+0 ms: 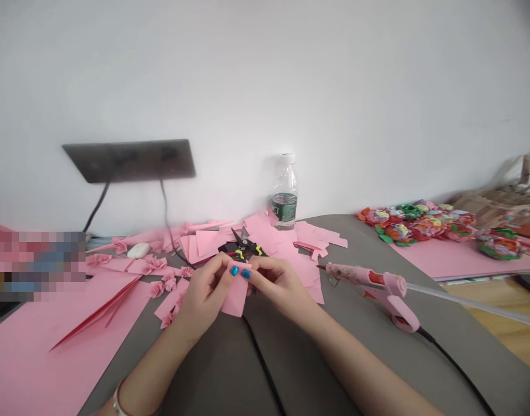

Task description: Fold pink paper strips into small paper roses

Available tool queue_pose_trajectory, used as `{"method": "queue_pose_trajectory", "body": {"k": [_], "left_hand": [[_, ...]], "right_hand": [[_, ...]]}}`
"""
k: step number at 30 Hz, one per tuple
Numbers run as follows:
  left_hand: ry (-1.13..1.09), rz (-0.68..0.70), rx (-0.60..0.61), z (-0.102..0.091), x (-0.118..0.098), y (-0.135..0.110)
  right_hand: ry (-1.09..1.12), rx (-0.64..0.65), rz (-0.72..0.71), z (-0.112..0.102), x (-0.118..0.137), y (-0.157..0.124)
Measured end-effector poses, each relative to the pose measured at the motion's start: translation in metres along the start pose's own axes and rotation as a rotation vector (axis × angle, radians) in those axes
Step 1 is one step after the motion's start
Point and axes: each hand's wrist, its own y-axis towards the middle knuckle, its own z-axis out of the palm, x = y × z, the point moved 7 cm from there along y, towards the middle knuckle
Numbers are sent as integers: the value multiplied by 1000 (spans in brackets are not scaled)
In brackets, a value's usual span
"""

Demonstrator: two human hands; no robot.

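Head camera looks down at a wide grey table (230,358) by a white wall (291,75); a big flat sheet of pink paper (26,358) lies on the left side of the table; a heap of bright paper flowers in red, green and yellow (416,222) sits far off on the right, on more pink paper; a pink plastic glue gun (377,286) lies on its side just right of the hands, with a black cord running from it; a clear plastic water bottle with a green label (284,193) stands upright at the back, by the wall; the left hand (204,294) and the right hand (280,286) meet in the middle, just above the table; black cutters with yellow marks (246,245) lie on pink scraps right behind the hands; tiny pink paper roses (156,289) lie left of the left hand; both hands pinch one small pink paper piece (235,297) between thumbs and fingers, and it hangs down between them; the thumbnails are blue.
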Motion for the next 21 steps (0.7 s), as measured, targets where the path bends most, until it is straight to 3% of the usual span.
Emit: {"method": "queue_pose_trajectory", "body": {"k": [11,21], "left_hand": [[19,24,-44,-1,-5,0],[79,-27,-101,-5,2,-1]], "right_hand": [[15,36,-12,2,1,1],[-50,24,-23,3,1,0]]}}
